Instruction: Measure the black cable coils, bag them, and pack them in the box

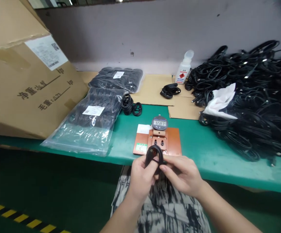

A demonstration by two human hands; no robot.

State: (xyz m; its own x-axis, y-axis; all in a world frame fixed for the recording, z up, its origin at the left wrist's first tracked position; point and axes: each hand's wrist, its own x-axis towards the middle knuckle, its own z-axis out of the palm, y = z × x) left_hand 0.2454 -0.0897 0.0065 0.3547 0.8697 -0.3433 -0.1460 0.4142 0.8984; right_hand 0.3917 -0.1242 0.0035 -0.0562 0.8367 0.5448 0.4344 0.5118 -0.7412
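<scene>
Both my hands meet just in front of the table's near edge, over my lap. My left hand [141, 176] is closed around a small black coiled cable [154, 154], whose loop sticks up above my fingers. My right hand [182, 174] pinches the same cable from the right side. Directly behind the cable sits a copper-coloured test fixture [173, 142] on the green table [198, 145], with a round digital gauge [159, 122] showing numbers at its back.
A large heap of black cables [252, 97] with a white cloth [221, 100] fills the right. Clear bags of bundled cables [89, 123] lie left, beside a big cardboard box [24, 74]. Loose coils [131, 106], flat cardboard [155, 87] and a white bottle [184, 68] sit behind.
</scene>
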